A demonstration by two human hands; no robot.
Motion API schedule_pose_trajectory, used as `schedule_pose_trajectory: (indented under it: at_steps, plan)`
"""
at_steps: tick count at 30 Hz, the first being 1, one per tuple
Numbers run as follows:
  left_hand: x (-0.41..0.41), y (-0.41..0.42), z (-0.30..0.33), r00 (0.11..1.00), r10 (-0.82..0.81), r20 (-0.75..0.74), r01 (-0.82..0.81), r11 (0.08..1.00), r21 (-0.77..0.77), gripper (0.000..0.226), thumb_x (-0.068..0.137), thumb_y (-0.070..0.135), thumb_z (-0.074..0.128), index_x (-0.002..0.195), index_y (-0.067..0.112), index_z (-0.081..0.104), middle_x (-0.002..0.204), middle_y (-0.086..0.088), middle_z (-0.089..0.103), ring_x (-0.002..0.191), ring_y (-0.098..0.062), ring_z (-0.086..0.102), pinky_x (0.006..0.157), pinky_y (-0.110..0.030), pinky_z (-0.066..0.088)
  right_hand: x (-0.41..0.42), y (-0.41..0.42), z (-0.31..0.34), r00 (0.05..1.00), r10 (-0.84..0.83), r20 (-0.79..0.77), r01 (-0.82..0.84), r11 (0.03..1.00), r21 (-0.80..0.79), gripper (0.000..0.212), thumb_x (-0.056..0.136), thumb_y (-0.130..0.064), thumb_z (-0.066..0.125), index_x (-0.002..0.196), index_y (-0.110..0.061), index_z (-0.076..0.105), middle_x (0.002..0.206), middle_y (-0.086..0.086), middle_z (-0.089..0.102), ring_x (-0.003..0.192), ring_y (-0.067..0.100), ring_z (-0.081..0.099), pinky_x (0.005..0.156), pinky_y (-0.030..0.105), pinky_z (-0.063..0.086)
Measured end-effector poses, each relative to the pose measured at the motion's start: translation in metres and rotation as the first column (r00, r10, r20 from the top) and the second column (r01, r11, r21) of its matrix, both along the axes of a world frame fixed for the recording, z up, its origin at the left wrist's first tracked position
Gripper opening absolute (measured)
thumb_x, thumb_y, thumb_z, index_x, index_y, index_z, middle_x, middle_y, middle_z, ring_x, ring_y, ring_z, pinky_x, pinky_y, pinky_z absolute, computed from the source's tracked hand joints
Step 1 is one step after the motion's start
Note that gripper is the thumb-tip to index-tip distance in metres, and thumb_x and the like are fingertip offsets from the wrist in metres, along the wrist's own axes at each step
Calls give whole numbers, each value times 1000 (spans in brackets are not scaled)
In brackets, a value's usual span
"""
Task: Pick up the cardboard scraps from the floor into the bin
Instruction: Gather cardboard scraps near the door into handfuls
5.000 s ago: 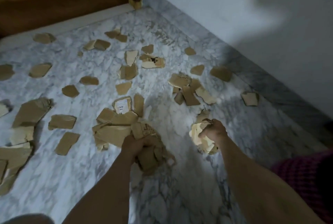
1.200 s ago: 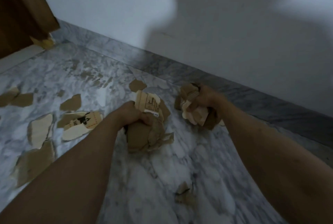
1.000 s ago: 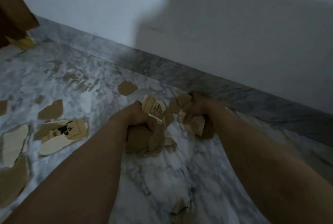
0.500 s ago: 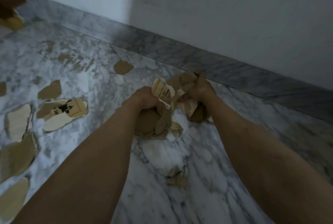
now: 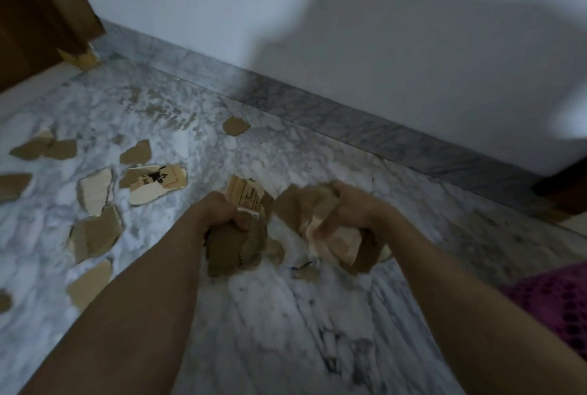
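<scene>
Gripping scraps (image 5: 238, 245) (crumpled): left hand (image 5: 219, 210), right hand (image 5: 355, 210).

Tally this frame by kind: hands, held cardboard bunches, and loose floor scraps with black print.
Hands: 2, left hand and right hand
Held cardboard bunches: 2, left-hand bunch and right-hand bunch
Printed floor scrap: 1
Total: 5

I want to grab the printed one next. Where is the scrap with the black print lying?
In the head view the printed scrap lies flat on the marble floor, left of centre, just up-left of the left hand.
</scene>
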State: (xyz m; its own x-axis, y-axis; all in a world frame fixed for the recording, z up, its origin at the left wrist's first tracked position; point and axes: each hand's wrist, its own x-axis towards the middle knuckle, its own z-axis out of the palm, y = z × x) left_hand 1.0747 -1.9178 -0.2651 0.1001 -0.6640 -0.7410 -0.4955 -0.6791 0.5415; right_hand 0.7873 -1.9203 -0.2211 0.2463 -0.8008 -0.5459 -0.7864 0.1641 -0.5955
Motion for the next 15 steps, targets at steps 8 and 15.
schedule_pose_trajectory:
  at_steps: [8,15]
  plan:
    - [42,42,22,976,187,-115,-194,979,-58,52,61,3,91,109,5,71,108,-17,72,99,-37,68,89,-51,58,45,90,-85,934,202,-296,-224,974,-41,79,64,-26,89,129,-20,43,130,8,43,121,30,48,88,36,42]
    - [129,73,32,954,288,-81,-293,955,-48,74,47,25,101,113,4,72,103,-22,75,96,-44,72,86,-64,56,44,95,-84,966,62,-249,-67,998,-10,79,66,-30,88,132,-19,46,135,4,52,123,24,53,96,32,45]
